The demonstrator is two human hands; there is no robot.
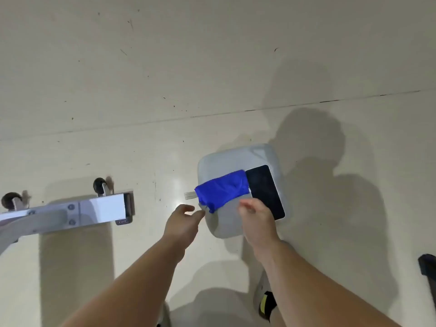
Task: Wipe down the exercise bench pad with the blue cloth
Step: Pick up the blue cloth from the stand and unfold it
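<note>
A blue cloth (223, 191) lies folded across a pale grey stool-like seat (226, 223) standing on the floor. My left hand (182, 224) hovers just left of the cloth's near corner, fingers apart and holding nothing. My right hand (256, 219) is over the seat just below the cloth, fingers loosely curled and empty. The white metal frame of the exercise bench (94, 208) reaches in from the left edge, with two small black wheels (100, 185). The bench pad itself is not visible.
A black phone-like slab (266, 192) lies on the seat right of the cloth. A small white strip (190, 195) lies on the cream floor (165, 79) beside the seat. A dark object (428, 265) shows at the right edge. My shoe (266, 303) is below.
</note>
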